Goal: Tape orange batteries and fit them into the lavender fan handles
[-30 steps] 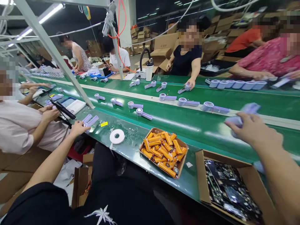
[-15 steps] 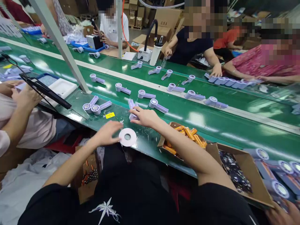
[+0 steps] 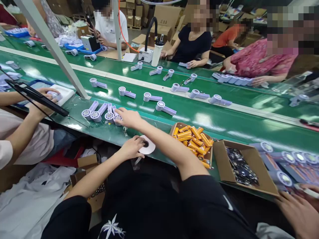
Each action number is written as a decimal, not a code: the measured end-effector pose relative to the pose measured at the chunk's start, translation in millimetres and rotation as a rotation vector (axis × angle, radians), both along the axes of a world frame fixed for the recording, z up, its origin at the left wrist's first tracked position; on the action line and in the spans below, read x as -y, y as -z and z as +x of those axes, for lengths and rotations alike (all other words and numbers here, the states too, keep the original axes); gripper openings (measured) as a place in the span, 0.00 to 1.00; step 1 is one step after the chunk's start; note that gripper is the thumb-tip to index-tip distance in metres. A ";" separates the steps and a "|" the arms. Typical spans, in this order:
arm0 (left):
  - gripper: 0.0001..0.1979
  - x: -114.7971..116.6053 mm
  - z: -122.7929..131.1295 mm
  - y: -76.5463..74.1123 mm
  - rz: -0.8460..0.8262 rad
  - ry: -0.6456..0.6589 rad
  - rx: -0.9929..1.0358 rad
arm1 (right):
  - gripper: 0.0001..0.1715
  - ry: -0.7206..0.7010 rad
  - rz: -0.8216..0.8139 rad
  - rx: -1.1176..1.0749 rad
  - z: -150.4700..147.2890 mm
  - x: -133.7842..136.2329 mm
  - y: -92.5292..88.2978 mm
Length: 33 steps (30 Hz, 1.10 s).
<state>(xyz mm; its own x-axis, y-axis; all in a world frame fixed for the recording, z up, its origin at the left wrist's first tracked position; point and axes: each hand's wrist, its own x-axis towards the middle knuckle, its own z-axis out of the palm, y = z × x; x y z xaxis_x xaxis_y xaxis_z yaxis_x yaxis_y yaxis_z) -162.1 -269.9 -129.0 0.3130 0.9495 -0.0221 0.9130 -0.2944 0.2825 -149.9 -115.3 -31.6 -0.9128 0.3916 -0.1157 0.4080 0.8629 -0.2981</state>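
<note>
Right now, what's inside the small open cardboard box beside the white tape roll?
A pile of orange cylindrical cells fills the small open cardboard box. Lower layers and its floor are covered; the right forearm hides its near-left corner.

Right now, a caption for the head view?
Beside a green conveyor, right hand touches a lilac fan; left hand grips the white tape roll.

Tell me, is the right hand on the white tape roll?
No, the right hand touches a lavender fan, while the left hand holds the tape roll.
</note>
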 end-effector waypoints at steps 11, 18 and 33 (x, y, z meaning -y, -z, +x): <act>0.25 -33.0 -10.3 -13.9 -0.034 -0.105 0.152 | 0.39 0.535 0.070 0.429 197.0 -184.6 35.5; 0.25 -184.3 -115.6 -48.8 0.020 -0.419 -0.205 | 0.28 0.280 0.043 0.414 157.4 -217.8 52.0; 0.31 -233.2 -154.6 -66.7 -0.136 -0.467 -0.483 | 0.74 0.238 -0.051 0.431 108.0 -264.1 54.8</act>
<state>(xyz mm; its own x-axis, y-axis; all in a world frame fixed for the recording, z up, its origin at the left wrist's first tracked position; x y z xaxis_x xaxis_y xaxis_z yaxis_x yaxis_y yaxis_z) -316.7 -36.7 -62.3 -0.2040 0.9613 -0.1852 0.9684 0.1705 -0.1818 -41.9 148.7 -86.4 -0.6634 0.5677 -0.4874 0.6878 0.7192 -0.0986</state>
